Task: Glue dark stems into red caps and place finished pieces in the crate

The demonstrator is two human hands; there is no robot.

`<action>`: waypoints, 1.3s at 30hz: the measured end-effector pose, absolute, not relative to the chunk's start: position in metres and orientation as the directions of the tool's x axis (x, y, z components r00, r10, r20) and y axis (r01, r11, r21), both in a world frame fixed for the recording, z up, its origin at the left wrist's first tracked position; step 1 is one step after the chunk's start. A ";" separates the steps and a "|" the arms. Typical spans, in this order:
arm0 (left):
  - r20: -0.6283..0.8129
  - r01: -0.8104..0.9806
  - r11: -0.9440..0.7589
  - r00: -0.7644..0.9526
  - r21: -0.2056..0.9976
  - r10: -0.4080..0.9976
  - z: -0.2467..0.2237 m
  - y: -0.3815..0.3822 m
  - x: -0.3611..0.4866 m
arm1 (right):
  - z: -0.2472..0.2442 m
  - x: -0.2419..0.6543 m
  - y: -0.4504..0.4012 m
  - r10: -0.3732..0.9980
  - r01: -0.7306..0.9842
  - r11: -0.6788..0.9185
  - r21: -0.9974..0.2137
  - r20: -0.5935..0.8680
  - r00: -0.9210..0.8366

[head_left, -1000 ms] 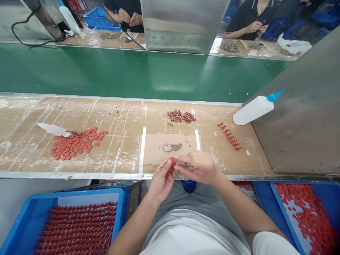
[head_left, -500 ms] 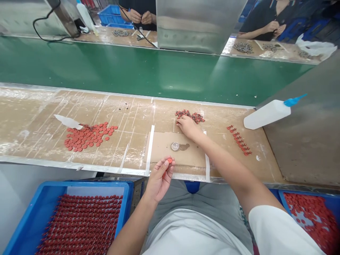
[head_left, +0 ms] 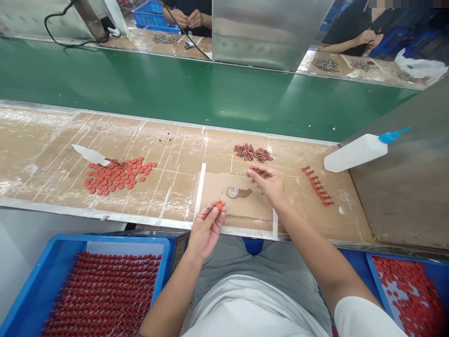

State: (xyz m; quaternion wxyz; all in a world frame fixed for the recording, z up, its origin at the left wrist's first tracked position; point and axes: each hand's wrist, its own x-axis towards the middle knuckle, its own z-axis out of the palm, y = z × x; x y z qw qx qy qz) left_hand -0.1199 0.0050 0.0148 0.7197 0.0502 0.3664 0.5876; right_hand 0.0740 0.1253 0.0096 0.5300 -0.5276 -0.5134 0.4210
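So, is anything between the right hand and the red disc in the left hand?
A small clear round dish on the cardboard sheet lies between the right hand and the red disc in this view. It looks low; nothing else visible intervenes.

Black cord [head_left: 68,45] is curling by the back of the green strip [head_left: 175,93], blue basket [head_left: 151,15] is sitting behind it, metal panel [head_left: 268,33] is standing behind its middle, white bag [head_left: 419,66] is lying behind its right
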 end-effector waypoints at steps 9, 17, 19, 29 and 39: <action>-0.480 -0.808 0.278 -0.006 0.519 0.877 0.011 0.008 -0.114 | -0.005 0.055 0.085 0.878 0.368 0.415 -0.832 0.472 0.079; -0.456 -0.821 0.257 -0.004 0.509 0.890 0.011 0.008 -0.114 | -0.013 0.053 0.094 0.774 0.483 0.591 -0.646 0.622 -0.114; -0.468 -0.821 0.268 0.001 0.504 0.884 0.011 0.008 -0.113 | -0.013 0.054 0.094 0.755 0.488 0.613 -0.621 0.642 -0.133; -0.489 -0.818 0.289 0.010 0.498 0.872 0.012 0.009 -0.112 | -0.015 0.056 0.094 0.790 0.473 0.589 -0.655 0.589 -0.168; -0.492 -0.814 0.277 -0.012 0.510 0.870 0.013 0.010 -0.112 | -0.003 0.049 0.088 0.929 0.291 0.297 -0.910 0.346 0.134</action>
